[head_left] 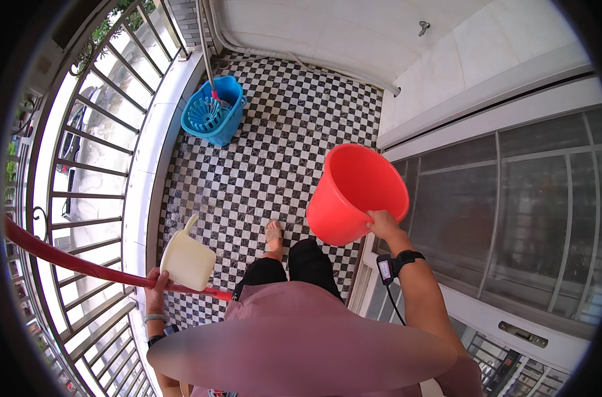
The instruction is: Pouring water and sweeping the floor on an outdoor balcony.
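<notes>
Red bucket (354, 192) in right hand (383, 225), mouth tilted up-right.

Mauve top (301, 344), black trousers (294, 264), sandal (273, 233); blk wrist device (397, 263) w/ cable, bangle (154, 318).

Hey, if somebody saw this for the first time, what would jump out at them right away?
The bright red bucket, held tilted by its rim in the right hand at centre right, catches the eye first. Next comes the black-and-white checkered floor, with a blue mop bucket at its far left corner. The left hand holds a cream jug and a red pole by the railing.
</notes>
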